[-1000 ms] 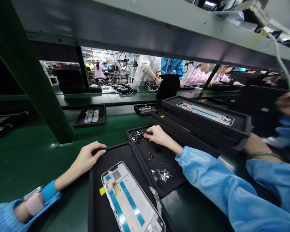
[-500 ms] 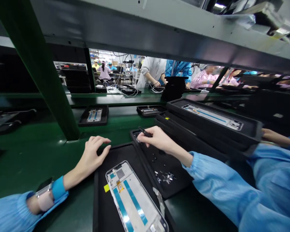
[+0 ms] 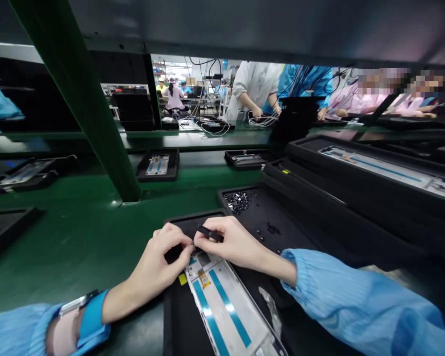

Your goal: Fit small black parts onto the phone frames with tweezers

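Note:
A silver phone frame with blue strips lies in a black tray. Over the frame's top end, my left hand is closed in a pinch of thumb and forefinger. Whatever sits in that pinch is too small to make out. Right beside it, with fingertips almost meeting, my right hand is closed around black tweezers. Only the back end of the tweezers shows; their tips are hidden. Behind my right hand, a second black tray holds a pile of tiny parts and some scattered black bits.
Stacked black trays stand at right, a phone frame on top. Smaller trays with frames line the back of the green bench. A green post slants at left under a low shelf. Co-workers stand beyond.
My right hand has come from the parts tray to the top of the phone frame, tweezers still in it. My left hand has moved in and closed to a pinch. The view has shifted.

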Action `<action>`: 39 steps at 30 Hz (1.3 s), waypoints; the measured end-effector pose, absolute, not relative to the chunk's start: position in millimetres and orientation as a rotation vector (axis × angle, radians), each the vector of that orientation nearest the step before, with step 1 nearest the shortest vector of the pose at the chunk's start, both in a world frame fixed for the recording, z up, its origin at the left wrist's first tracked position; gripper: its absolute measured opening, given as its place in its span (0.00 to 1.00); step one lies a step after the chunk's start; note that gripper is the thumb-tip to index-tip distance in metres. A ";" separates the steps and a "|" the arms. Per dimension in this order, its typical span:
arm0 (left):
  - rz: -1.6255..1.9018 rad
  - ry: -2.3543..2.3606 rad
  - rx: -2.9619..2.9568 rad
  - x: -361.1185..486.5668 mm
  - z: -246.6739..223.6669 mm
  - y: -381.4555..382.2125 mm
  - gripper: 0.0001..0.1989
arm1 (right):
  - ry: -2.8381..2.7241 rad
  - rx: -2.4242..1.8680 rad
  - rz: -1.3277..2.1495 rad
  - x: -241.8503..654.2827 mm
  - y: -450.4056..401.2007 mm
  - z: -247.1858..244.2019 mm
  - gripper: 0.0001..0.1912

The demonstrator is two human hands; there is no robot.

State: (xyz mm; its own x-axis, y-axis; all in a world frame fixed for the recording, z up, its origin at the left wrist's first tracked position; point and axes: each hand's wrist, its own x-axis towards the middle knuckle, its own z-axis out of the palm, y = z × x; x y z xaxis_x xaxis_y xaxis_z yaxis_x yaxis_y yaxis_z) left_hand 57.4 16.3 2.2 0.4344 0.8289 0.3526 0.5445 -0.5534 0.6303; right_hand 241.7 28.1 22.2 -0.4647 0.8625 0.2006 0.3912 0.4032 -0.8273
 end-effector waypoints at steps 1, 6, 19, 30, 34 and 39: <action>0.897 1.156 2.278 58.1 1.6 17.4 0.09 | -2.053 -1.067 0.918 242.5 28.0 22.2 0.07; 0.868 1.168 2.335 59.0 0.1 16.9 0.09 | -2.140 -1.042 0.768 245.2 30.1 22.0 0.05; 0.746 1.282 2.345 35.9 -11.1 62.0 0.16 | -2.183 -1.120 0.703 259.2 32.6 33.4 0.05; 0.651 1.054 2.290 28.1 -6.1 75.2 0.16 | -2.203 -1.126 0.951 248.4 25.3 28.6 0.05; 0.627 0.986 2.282 28.7 -5.6 79.3 0.16 | -2.207 -1.130 0.993 246.1 22.2 28.7 0.06; 0.764 1.182 2.355 32.5 -7.4 66.4 0.13 | -2.224 -1.086 0.962 237.1 18.3 19.0 0.05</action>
